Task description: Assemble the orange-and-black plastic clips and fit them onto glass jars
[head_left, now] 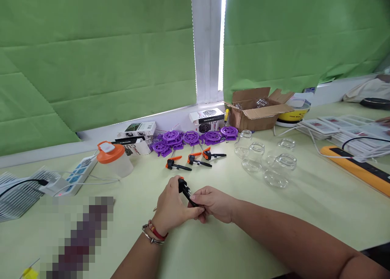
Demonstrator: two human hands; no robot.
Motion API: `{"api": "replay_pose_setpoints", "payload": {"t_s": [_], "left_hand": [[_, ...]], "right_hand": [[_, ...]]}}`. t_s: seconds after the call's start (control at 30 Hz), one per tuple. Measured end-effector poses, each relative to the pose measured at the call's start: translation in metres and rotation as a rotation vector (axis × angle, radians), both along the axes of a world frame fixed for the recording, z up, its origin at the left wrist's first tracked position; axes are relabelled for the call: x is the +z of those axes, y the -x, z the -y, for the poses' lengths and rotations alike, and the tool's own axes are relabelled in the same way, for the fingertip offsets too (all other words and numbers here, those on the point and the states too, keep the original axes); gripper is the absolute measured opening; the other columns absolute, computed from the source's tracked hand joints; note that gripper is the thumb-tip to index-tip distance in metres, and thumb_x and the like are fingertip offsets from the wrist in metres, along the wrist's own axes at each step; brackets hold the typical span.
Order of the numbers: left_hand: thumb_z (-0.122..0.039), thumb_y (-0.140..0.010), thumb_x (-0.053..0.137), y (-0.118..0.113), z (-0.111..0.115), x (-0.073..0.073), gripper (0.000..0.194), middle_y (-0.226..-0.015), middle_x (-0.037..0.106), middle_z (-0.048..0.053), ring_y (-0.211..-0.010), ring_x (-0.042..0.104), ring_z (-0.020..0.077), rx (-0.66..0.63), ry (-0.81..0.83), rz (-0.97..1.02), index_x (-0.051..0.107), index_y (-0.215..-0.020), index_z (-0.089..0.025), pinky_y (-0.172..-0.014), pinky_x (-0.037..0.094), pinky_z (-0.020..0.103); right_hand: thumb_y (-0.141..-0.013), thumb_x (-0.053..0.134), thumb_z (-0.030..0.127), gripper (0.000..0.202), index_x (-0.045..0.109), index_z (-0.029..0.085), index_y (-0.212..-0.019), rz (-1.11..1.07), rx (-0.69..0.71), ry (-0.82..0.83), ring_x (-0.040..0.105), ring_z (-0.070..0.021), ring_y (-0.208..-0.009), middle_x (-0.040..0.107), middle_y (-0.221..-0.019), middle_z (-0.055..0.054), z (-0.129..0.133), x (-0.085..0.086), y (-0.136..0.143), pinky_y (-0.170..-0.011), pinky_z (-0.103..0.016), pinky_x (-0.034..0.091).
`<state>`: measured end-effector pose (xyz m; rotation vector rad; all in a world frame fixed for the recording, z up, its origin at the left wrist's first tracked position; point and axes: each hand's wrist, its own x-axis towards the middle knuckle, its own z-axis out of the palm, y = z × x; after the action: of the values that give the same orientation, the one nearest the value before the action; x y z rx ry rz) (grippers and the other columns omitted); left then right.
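Note:
Over the middle of the pale table, my left hand (172,208) is wrapped round the thick end of a black part (186,191), where a bit of orange shows. My right hand (213,204) pinches the thin lower end of the same part. Behind my hands lie three similar black parts with orange levers, one at the left (178,165), one in the middle (199,161) and one at the right (215,154). Several purple round pieces (191,138) are grouped beyond them. Transparent bottles (252,157) stand to the right.
An orange-lidded container (115,159) and a power strip (81,173) are at the left. Printed boxes (209,118) and an open cardboard box (252,118) line the back. Paper stacks (350,135) and an orange-and-black bar (362,169) lie at the right.

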<state>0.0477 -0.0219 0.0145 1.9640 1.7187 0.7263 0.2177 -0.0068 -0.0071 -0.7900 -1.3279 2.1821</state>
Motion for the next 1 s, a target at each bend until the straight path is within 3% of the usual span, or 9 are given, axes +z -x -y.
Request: {"api": "replay_pose_setpoints", "payload": {"t_s": [0.23, 0.33, 0.4, 0.47, 0.57, 0.63, 0.73, 0.87, 1.0], "left_hand": [[-0.058, -0.04, 0.08, 0.004, -0.004, -0.009, 0.107, -0.122, 0.048, 0.014, -0.112, 0.049, 0.0347, -0.082, -0.087, 0.017, 0.032, -0.128, -0.021, -0.09, 0.041, 0.049], [-0.054, -0.05, 0.078, 0.007, -0.005, -0.01, 0.098, -0.127, 0.046, 0.015, -0.119, 0.043, 0.0349, -0.113, -0.215, 0.079, 0.032, -0.13, -0.021, -0.098, 0.035, 0.05], [-0.051, -0.07, 0.065, 0.009, -0.004, -0.008, 0.07, -0.129, 0.046, 0.014, -0.122, 0.041, 0.0311, -0.074, -0.326, 0.138, 0.037, -0.128, -0.022, -0.101, 0.033, 0.047], [-0.047, -0.083, 0.052, 0.012, -0.005, -0.005, 0.046, -0.122, 0.051, 0.011, -0.113, 0.048, 0.0259, 0.021, -0.371, 0.203, 0.045, -0.121, -0.022, -0.096, 0.037, 0.042], [-0.049, -0.083, 0.052, 0.015, -0.01, -0.005, 0.039, -0.097, 0.058, 0.006, -0.079, 0.055, 0.0169, 0.132, -0.228, 0.341, 0.051, -0.111, -0.021, -0.075, 0.046, 0.032], [-0.051, -0.081, 0.055, 0.017, -0.014, -0.009, 0.041, -0.081, 0.057, 0.001, -0.064, 0.051, 0.0126, 0.133, -0.101, 0.439, 0.053, -0.108, -0.021, -0.064, 0.046, 0.028], [-0.05, -0.077, 0.06, 0.019, -0.02, -0.012, 0.042, -0.074, 0.055, -0.002, -0.058, 0.049, 0.0105, 0.109, -0.023, 0.525, 0.053, -0.105, -0.02, -0.059, 0.044, 0.025], [-0.044, -0.07, 0.068, 0.027, -0.023, -0.01, 0.044, -0.085, 0.059, 0.001, -0.066, 0.054, 0.0113, 0.098, -0.062, 0.606, 0.053, -0.103, -0.019, -0.059, 0.045, 0.024], [-0.043, -0.072, 0.066, 0.054, -0.037, -0.013, 0.049, -0.092, 0.06, 0.004, -0.071, 0.055, 0.0125, 0.323, -0.268, 0.669, 0.051, -0.112, -0.019, -0.059, 0.047, 0.024]], "right_hand": [[-0.077, 0.061, 0.046, 0.034, 0.062, 0.012, -0.072, 0.052, -0.042, -0.091, 0.05, -0.0099, -0.046, 0.051, -0.048, 0.003, -0.003, 0.0, -0.003, -0.053, -0.025, 0.041], [-0.08, 0.056, 0.044, 0.032, 0.059, 0.014, -0.071, 0.143, -0.053, -0.224, 0.052, -0.01, -0.051, 0.055, -0.056, 0.001, -0.004, 0.002, -0.006, -0.053, -0.023, 0.04], [-0.085, 0.051, 0.041, 0.031, 0.057, 0.015, -0.07, 0.262, -0.09, -0.416, 0.049, -0.0088, -0.052, 0.056, -0.061, 0.001, -0.006, 0.005, -0.01, -0.053, -0.022, 0.038], [-0.088, 0.045, 0.035, 0.028, 0.057, 0.015, -0.071, 0.439, -0.149, -0.732, 0.047, -0.0095, -0.055, 0.055, -0.064, 0.0, -0.008, 0.008, -0.013, -0.054, -0.022, 0.035], [-0.09, 0.042, 0.027, 0.023, 0.06, 0.015, -0.081, 0.712, -0.183, -1.202, 0.049, -0.0127, -0.062, 0.057, -0.068, -0.002, -0.012, 0.008, -0.013, -0.058, -0.025, 0.033], [-0.092, 0.041, 0.025, 0.023, 0.061, 0.014, -0.086, 0.856, -0.146, -1.344, 0.052, -0.0146, -0.066, 0.06, -0.073, -0.005, -0.015, 0.005, -0.009, -0.06, -0.026, 0.033], [-0.094, 0.039, 0.026, 0.026, 0.061, 0.013, -0.089, 0.982, -0.098, -1.389, 0.056, -0.0164, -0.071, 0.062, -0.077, -0.008, -0.02, 0.0, -0.001, -0.063, -0.026, 0.036], [-0.096, 0.038, 0.029, 0.029, 0.06, 0.013, -0.104, 0.952, -0.133, -1.369, 0.06, -0.0192, -0.082, 0.065, -0.087, -0.01, -0.025, -0.006, 0.006, -0.07, -0.028, 0.042], [-0.093, 0.044, 0.039, 0.042, 0.051, 0.013, -0.124, 0.935, -0.239, -1.308, 0.059, -0.0236, -0.098, 0.064, -0.106, -0.014, -0.03, -0.008, -0.001, -0.08, -0.032, 0.044]]}}
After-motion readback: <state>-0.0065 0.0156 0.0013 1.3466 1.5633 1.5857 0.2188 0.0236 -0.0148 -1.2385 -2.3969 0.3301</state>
